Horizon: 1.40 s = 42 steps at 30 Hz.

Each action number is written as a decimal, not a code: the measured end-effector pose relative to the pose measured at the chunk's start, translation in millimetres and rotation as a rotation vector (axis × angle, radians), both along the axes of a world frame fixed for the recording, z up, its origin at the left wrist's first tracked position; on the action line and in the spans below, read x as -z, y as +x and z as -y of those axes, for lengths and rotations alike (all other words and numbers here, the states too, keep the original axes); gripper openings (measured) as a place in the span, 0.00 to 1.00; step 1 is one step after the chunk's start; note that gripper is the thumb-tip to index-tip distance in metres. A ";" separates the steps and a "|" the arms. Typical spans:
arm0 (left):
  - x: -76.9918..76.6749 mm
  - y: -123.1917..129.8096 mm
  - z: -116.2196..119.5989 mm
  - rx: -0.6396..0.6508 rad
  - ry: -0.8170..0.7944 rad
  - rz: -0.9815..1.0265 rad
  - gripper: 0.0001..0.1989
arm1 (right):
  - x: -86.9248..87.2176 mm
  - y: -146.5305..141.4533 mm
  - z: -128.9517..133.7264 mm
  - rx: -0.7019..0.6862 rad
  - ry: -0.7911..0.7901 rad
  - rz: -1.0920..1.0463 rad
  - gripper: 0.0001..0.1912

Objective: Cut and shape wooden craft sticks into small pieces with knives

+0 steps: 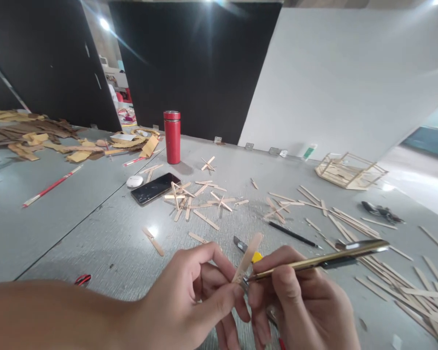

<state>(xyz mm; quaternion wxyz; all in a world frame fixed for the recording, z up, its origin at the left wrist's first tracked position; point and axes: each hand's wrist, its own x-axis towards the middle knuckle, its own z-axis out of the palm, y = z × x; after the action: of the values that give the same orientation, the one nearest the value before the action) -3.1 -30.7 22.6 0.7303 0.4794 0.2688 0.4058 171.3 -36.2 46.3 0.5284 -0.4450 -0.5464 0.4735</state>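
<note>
My left hand [204, 291] pinches the lower end of a wooden stick [248, 255], which stands tilted up. Beside it on the right, my right hand [295, 296] is closed around a gold pen-like tool [314, 260], its tip close to the held end of the stick. A cutter with a yellow part [256, 256] lies on the table just behind the hands. Another object under the right hand is mostly hidden.
On the grey table [124, 257] lie loose sticks [206, 219], a phone [155, 188], a white case [134, 182] and a black pencil [294, 234]. A red bottle [173, 138] stands behind. At right is a stick frame [350, 171]; brown scraps [36, 138] lie at left.
</note>
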 end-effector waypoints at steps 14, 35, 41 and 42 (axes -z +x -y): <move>-0.4 0.5 2.8 -0.043 0.079 -0.044 0.13 | 10.6 -12.2 5.5 0.089 0.072 -0.100 0.13; -0.9 1.9 3.9 -0.076 0.148 -0.153 0.13 | 13.0 -16.7 8.2 0.074 0.064 -0.153 0.12; -1.6 2.6 6.0 -0.100 0.191 -0.138 0.13 | 24.4 -14.5 6.7 0.069 0.232 -0.155 0.08; -1.6 2.7 6.2 -0.103 0.190 -0.139 0.13 | 26.9 -13.2 5.7 0.050 0.269 -0.153 0.07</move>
<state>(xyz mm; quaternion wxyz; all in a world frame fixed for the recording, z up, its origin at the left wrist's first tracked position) -0.4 -36.8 24.2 0.6393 0.5589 0.3034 0.4322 158.0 -41.9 19.5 0.6349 -0.3466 -0.5518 0.4151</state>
